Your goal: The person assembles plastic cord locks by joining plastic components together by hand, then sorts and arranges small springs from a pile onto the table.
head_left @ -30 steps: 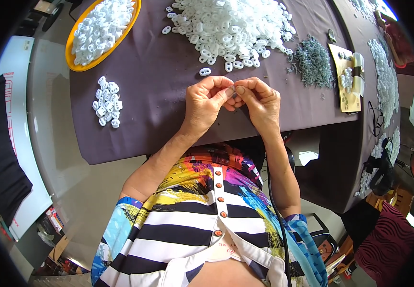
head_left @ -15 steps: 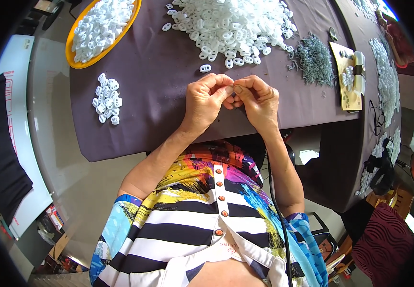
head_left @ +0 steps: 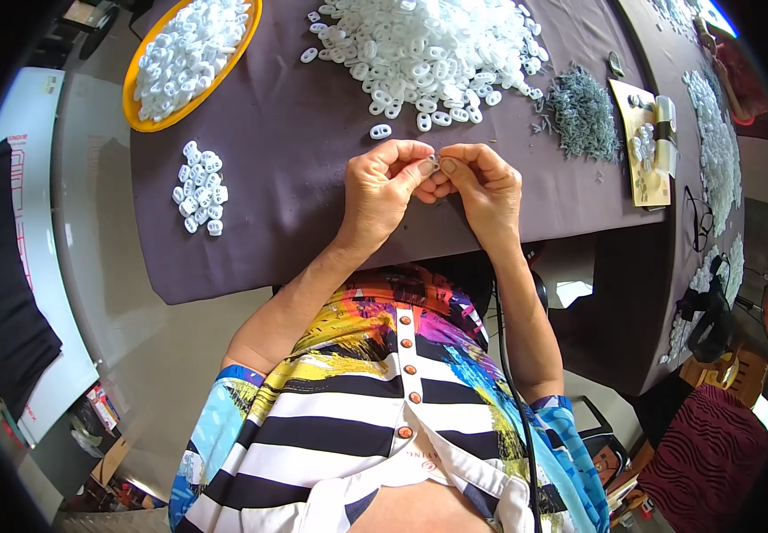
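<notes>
My left hand (head_left: 384, 182) and my right hand (head_left: 483, 188) meet over the near part of the table, fingertips pinched together. Between them shows a sliver of a small whitish piece (head_left: 436, 163); the fingers hide most of it, so its exact kind is unclear. Just beyond my left hand lies a single white oval plastic piece with two holes (head_left: 381, 131). A big heap of such white pieces (head_left: 428, 58) spreads farther back. Right of it sits a pile of tiny grey parts (head_left: 584, 111), too small to make out singly.
An orange-rimmed oval tray (head_left: 258, 27) full of white pieces stands far left. Nearer is a small cluster of white pieces (head_left: 200, 188). A yellowish board (head_left: 640, 142) with clear items lies right, glasses (head_left: 697, 218) beyond it. More white pieces (head_left: 717, 133) lie far right.
My right hand has shifted slightly right, opening a small gap at the fingertips where the whitish piece now shows. My left hand has barely moved.
</notes>
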A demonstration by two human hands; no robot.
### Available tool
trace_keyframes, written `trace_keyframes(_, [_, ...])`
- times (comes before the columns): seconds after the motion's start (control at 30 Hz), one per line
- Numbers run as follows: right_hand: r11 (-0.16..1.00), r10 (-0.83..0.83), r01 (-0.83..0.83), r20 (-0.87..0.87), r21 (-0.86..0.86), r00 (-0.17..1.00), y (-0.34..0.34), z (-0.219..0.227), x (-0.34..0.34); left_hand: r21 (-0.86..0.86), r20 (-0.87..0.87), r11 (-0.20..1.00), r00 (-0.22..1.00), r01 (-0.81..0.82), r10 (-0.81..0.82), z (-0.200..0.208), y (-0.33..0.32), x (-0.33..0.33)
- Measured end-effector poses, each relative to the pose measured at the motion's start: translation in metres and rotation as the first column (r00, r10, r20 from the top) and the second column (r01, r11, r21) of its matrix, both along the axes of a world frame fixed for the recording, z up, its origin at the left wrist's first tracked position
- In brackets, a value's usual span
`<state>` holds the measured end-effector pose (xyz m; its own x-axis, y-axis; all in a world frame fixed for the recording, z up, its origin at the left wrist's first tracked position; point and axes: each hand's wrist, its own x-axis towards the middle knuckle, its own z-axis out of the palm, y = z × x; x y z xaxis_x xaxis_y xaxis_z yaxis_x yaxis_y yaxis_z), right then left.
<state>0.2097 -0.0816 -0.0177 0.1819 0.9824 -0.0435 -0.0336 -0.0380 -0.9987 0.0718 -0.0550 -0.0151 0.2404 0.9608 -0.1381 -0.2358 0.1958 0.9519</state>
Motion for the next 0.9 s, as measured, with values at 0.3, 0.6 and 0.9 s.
trace_keyframes(0.3, [0.997,0.055,-0.065,0.199,0.042,0.978,0.000,0.002,-0.003,-0.014,-0.026,0.998,0.998,0.057,-0.058,-0.002,0.004,0.000])
trace_keyframes(0.6, [0.988,0.045,-0.029,0.103,-0.150,0.994,0.003,0.019,0.000,0.069,-0.040,0.997,0.999,0.022,-0.020,-0.004,-0.002,-0.005])
trace_keyframes(0.9, [0.959,0.096,-0.104,-0.044,-0.262,0.994,0.005,0.021,0.005,0.694,-0.464,0.698,0.850,0.174,0.249,-0.002,-0.002,-0.010])
